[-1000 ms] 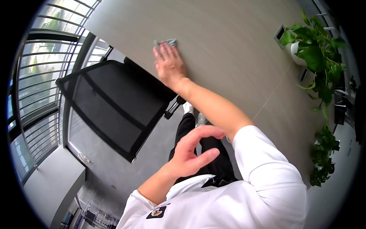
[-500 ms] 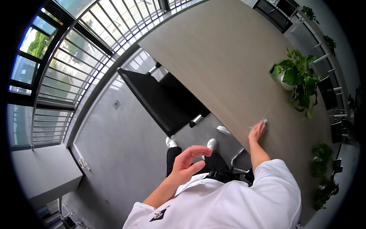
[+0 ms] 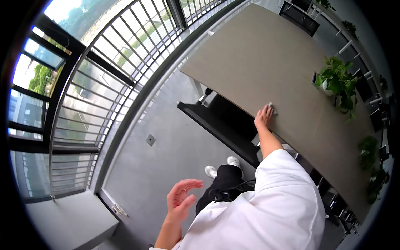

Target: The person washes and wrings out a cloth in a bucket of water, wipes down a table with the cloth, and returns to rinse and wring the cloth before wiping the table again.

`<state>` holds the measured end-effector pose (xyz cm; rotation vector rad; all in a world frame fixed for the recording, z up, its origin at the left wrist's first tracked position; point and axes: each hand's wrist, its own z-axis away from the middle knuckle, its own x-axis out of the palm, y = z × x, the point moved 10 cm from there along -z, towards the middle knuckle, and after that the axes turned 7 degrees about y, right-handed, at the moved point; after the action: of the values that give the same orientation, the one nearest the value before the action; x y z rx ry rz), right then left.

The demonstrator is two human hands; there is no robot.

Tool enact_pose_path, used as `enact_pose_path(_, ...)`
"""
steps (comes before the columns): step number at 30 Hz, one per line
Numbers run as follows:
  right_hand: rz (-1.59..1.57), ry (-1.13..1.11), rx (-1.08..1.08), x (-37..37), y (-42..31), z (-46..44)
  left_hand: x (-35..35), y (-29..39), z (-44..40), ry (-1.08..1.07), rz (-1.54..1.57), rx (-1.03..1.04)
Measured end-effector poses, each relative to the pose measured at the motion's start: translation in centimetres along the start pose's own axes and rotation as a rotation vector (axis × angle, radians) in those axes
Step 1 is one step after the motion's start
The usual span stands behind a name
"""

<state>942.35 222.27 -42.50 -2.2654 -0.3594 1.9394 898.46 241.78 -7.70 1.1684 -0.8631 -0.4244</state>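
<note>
My right hand (image 3: 263, 117) rests on the long table (image 3: 250, 54), close to its near edge. Under and just beyond its fingertips, a pale crumpled tissue (image 3: 272, 109) is pressed against the tabletop; most of it is covered by the fingers. My left hand (image 3: 181, 200) hovers in the air over the floor, to the left of my body. Its fingers are curved and apart from the thumb, with nothing between them.
A black chair (image 3: 225, 121) is tucked against the table's near side. A potted plant (image 3: 336, 81) stands on the table, with more greenery (image 3: 368, 153) farther right. Railings (image 3: 121, 54) line the windows at left. A white ledge (image 3: 75, 218) juts out below them.
The view has shifted as my body moved along the table toward the window end. My right hand, with the tissue, is now beside the chair. My left hand stays raised.
</note>
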Motion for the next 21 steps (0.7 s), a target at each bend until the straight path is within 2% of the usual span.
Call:
enact_pose_path(1, -0.011, 0.027, -0.065, 0.2, -3.1, -0.3, -1.0, 0.6, -0.9, -0.002, -0.026, 0.022)
enact_pose_path(6, 0.093, 0.087, 0.087, -0.4, -8.8, -0.7, -4.0, 3.2, -7.1, -0.031, -0.054, -0.004)
enact_pose_path(10, 0.068, 0.131, 0.241, 0.9, -11.1, -2.7, -6.3, 5.0, -14.6, -0.188, -0.17, -0.072)
enact_pose_path(13, 0.053, 0.156, 0.294, 2.1, -15.4, -4.5, -8.0, 7.0, -22.5, -0.292, -0.202, -0.108)
enact_pose_path(15, -0.005, 0.173, 0.25, 2.5, -19.6, -5.0, -9.0, 9.2, -27.8, -0.307, -0.215, -0.16)
enact_pose_path(17, -0.025, 0.178, 0.286, 3.6, -23.9, -5.7, -8.6, 11.8, -32.7, -0.414, -0.222, -0.177)
enact_pose_path(18, -0.034, 0.193, 0.287, 3.6, -26.2, -6.4, -8.9, 12.9, -35.1, -0.452, -0.307, -0.111)
enact_pose_path(21, -0.089, 0.202, 0.287, 5.8, -33.1, -8.3, -9.5, 14.8, -42.6, -0.489, -0.285, -0.132)
